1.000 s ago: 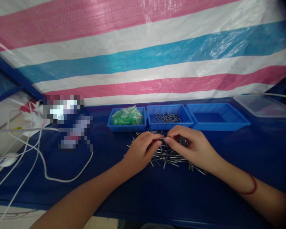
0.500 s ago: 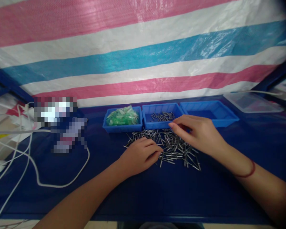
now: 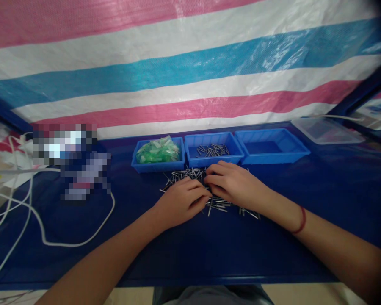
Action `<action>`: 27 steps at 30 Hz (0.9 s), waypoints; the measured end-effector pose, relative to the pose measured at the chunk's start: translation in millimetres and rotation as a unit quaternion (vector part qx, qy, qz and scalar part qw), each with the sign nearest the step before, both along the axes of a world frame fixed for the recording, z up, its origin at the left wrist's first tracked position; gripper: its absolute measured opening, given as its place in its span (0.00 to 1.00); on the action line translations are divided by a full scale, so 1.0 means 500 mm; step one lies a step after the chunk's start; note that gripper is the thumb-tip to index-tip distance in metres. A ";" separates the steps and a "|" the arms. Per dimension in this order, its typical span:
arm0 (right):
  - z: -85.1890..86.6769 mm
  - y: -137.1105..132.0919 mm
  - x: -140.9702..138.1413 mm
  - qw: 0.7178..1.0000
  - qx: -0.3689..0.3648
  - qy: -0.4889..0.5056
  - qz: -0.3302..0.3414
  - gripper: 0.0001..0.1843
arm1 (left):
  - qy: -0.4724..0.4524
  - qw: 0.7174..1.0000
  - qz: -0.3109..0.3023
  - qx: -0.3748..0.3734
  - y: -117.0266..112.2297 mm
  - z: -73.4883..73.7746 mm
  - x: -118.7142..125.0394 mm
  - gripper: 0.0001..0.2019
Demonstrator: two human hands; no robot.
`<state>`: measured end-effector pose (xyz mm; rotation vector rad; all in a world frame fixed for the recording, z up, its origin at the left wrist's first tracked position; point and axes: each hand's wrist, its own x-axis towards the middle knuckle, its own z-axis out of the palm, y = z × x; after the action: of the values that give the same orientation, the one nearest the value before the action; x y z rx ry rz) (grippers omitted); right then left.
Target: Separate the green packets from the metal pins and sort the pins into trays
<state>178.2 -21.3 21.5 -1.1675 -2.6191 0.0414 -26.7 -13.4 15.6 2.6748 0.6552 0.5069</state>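
Observation:
A loose heap of thin, rivet-like metal pins point(image 3: 218, 203) lies on the blue table in front of the bins. My left hand point(image 3: 182, 202) rests at the left of the heap, thumb and fingers pinched together; whatever sits between the tips is too small to make out. Over the heap's middle is my right hand point(image 3: 233, 182), its fingers bent down and closed, tips close to the left fingertips. What it grips, if anything, is hidden. Just behind the hands, the middle blue bin point(image 3: 214, 161) holds more of the metal pins point(image 3: 213, 150).
The left blue bin point(image 3: 158, 167) is full of green and clear plastic packets point(image 3: 158, 150). A right blue bin point(image 3: 273, 157) adjoins the middle one. A clear plastic lid point(image 3: 327, 131) lies behind at the right. White cables point(image 3: 79, 244) loop over the table's left side.
My right hand has moved left and down from the front edge of the middle bin to the heap, beside my left hand. My left hand stays at the heap, still pinched. The view has shifted slightly.

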 end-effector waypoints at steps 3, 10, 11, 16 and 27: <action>0.005 0.001 -0.004 1.000 0.007 -0.003 0.006 0.07 | 0.003 1.000 -0.001 -0.001 0.000 -0.001 0.001 0.11; 0.025 0.003 -0.008 0.999 -0.008 -0.038 0.001 0.05 | 0.002 1.000 0.001 -0.006 0.000 -0.003 0.004 0.12; 0.026 0.003 -0.010 0.999 -0.009 -0.042 0.001 0.06 | 0.002 1.000 0.001 -0.006 0.000 -0.003 0.004 0.12; 0.025 0.006 -0.011 0.999 -0.020 -0.045 0.008 0.05 | -0.001 1.000 -0.004 -0.005 0.002 -0.004 0.002 0.12; 0.016 0.006 -0.003 0.999 -0.015 -0.039 0.016 0.04 | 0.011 1.000 -0.001 -0.013 0.002 -0.001 0.003 0.12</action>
<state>176.7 -18.2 29.5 -1.1600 -2.7133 0.0430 -25.4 -12.4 15.0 2.6613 0.6605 0.4651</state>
